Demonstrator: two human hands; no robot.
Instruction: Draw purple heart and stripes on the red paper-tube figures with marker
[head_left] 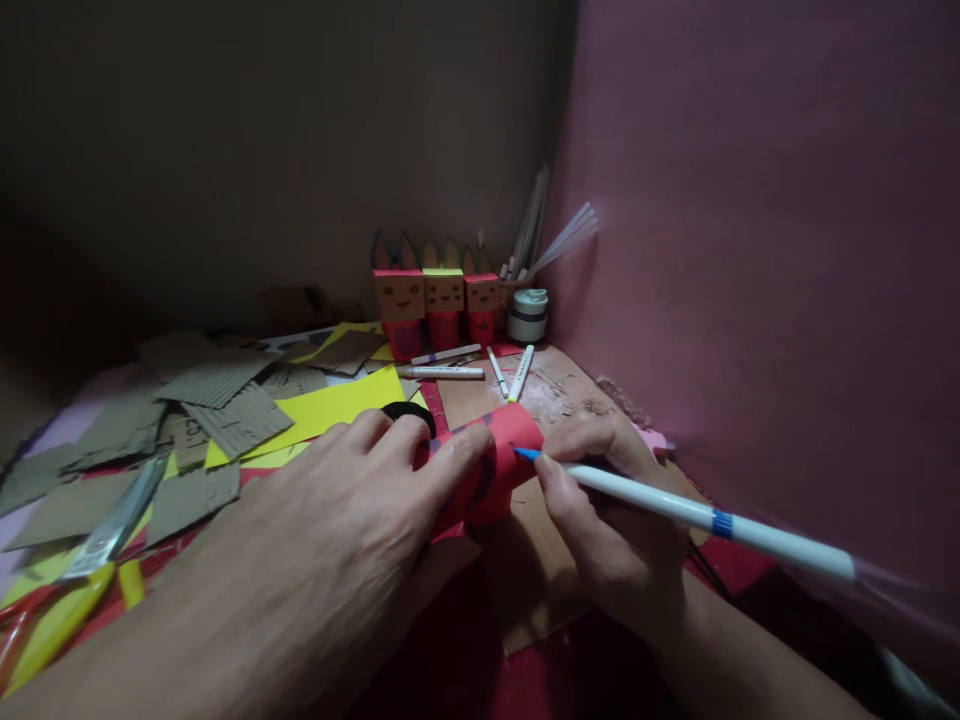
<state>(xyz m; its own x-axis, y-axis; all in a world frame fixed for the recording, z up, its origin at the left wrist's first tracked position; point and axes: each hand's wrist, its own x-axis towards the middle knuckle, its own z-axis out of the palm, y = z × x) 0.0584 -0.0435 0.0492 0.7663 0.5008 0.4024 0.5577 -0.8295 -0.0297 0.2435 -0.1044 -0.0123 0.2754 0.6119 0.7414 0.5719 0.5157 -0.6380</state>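
Note:
My left hand [375,500] is wrapped over a red paper tube [517,430], which lies tilted with one end toward the right. Dark purple markings show on the tube's side, partly covered by my fingers. In my right hand [607,510] is a white marker [645,490] with a blue band and a blue tip. That tip meets the red paper near the tube's right end, and the fingers pinch the marker close to its point. Part of a black round object [411,412] shows behind my left fingers; its kind is unclear.
Cardboard pieces [232,390] and yellow paper [345,405] cover the left side, with scissors [97,550] at the near left. Three cardboard-headed figures with ears [444,290] stand at the back. Several markers [521,373] lie before them, beside a lidded jar [528,318]. A wall [765,260] bounds the right.

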